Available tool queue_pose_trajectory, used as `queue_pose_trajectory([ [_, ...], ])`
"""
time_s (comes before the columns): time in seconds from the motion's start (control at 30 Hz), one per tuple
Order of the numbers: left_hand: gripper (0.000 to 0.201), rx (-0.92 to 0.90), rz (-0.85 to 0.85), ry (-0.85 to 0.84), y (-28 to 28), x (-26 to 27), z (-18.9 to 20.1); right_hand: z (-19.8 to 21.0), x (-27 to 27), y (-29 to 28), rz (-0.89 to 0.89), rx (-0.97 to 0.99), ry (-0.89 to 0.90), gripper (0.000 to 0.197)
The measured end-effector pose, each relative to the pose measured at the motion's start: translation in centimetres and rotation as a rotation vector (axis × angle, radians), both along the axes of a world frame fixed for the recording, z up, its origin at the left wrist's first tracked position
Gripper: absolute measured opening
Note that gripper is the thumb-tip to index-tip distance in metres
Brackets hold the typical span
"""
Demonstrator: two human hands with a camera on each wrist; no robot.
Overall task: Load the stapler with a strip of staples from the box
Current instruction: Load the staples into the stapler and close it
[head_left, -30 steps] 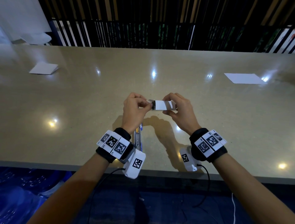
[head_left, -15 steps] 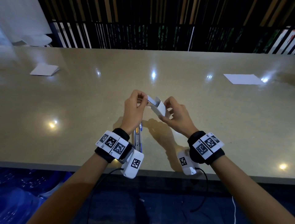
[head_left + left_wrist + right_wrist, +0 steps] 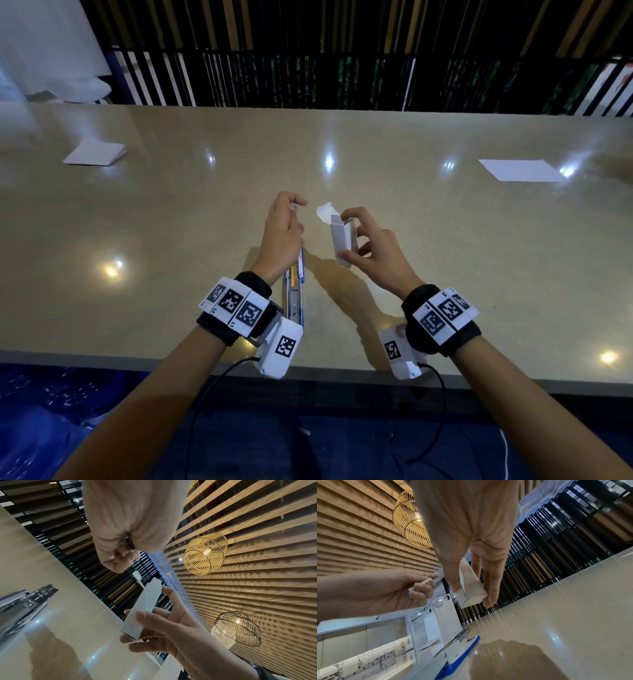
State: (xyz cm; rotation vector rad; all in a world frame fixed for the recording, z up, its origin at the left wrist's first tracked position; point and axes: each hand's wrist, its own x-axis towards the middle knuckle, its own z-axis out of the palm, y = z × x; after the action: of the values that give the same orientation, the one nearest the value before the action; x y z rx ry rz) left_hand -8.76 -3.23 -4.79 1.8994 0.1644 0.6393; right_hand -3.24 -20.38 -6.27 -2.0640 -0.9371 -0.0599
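Note:
My right hand (image 3: 345,236) holds a small white staple box (image 3: 342,245) upright above the table, thumb low and fingers high, with its top flap (image 3: 323,210) open. To the box's left, my left hand (image 3: 296,209) pinches a short strip of staples (image 3: 295,209), clear of the box. The right wrist view shows the strip (image 3: 426,581) between the left fingers and the box (image 3: 471,589) in my right hand. A blue stapler (image 3: 295,287) lies opened flat on the table under my left wrist, its metal channel facing up; it is also in the left wrist view (image 3: 25,601).
The tan glossy table (image 3: 171,222) has a folded white paper (image 3: 94,153) at the far left and a white sheet (image 3: 520,170) at the far right. Its near edge (image 3: 325,375) runs just behind my wrists. A dark slatted wall stands behind the table.
The hands were together at the box's end; now they are apart. My left hand has drawn a staple strip out, and my right hand has tipped the box upright.

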Motion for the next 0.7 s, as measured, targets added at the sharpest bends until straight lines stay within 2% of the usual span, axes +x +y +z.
queue_pose_trajectory([
  [0.13, 0.025, 0.012, -0.075, 0.097, -0.6, -0.5, 0.2, -0.1, 0.1, 0.0, 0.017, 0.029, -0.015, 0.046],
  [0.23, 0.035, 0.037, -0.124, 0.203, -0.8, -0.5, 0.4, 0.0, 0.0, 0.1, 0.018, 0.054, -0.008, 0.047],
  [0.4, 0.039, -0.048, -0.122, 0.252, -1.2, -0.5, 0.8, 0.1, -0.2, 0.3, 0.045, 0.062, -0.011, 0.048],
  [0.5, 0.032, -0.046, -0.116, 0.211, -1.5, -0.6, 0.9, 0.1, -0.3, 0.4, 0.04, 0.047, -0.013, 0.046],
  [0.6, 0.022, 0.05, -0.134, 0.11, -1.5, -0.8, 0.8, -0.1, -0.5, 0.4, 0.033, 0.025, -0.008, 0.047],
  [0.7, 0.023, 0.122, -0.171, 0.107, -1.7, -0.8, 0.7, -0.1, -0.5, 0.4, 0.021, -0.019, -0.009, 0.048],
])
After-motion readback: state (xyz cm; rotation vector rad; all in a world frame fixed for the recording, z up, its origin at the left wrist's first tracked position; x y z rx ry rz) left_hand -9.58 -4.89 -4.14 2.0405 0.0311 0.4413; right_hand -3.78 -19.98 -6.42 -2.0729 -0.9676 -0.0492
